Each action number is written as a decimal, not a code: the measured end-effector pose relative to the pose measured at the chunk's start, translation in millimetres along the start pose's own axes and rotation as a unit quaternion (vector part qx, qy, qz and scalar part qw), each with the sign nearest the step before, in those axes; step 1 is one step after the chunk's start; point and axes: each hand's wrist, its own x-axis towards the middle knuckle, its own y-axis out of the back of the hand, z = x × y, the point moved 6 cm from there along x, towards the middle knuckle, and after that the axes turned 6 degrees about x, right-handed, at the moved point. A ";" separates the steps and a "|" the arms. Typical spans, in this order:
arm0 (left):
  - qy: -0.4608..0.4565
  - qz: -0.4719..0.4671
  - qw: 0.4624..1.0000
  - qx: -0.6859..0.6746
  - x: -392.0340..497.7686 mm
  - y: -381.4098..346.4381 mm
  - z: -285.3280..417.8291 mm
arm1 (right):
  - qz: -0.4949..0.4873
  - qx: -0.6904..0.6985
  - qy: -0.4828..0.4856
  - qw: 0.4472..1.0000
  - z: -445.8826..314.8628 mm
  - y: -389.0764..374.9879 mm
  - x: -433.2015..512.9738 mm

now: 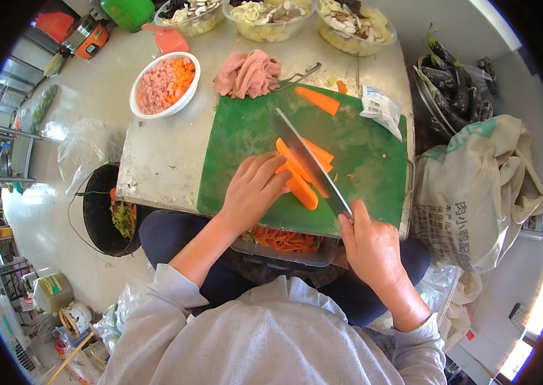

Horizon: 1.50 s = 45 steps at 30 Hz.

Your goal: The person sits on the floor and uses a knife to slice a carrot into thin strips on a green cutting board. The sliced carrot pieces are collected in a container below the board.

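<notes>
My right hand grips the handle of a kitchen knife, its blade slanting up and left over cut carrot pieces on a green cutting board. The fingers of my left hand rest on the left side of those pieces, close to the blade. More carrot lies on the blade's right side. A thicker carrot piece sits near the board's top edge, beside a metal peeler. Carrot strips fill a plastic container below the board's near edge.
A white bowl of diced pink meat and carrot and a pink cloth are beyond the board. A white packet lies on its right corner. Several clear bowls line the far side. A black bucket stands left, a sack right.
</notes>
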 end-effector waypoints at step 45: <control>0.008 -0.022 1.000 -0.011 -38.6 11.5 4.9 | -0.115 -0.012 0.006 0.993 5.2 -35.9 -8.1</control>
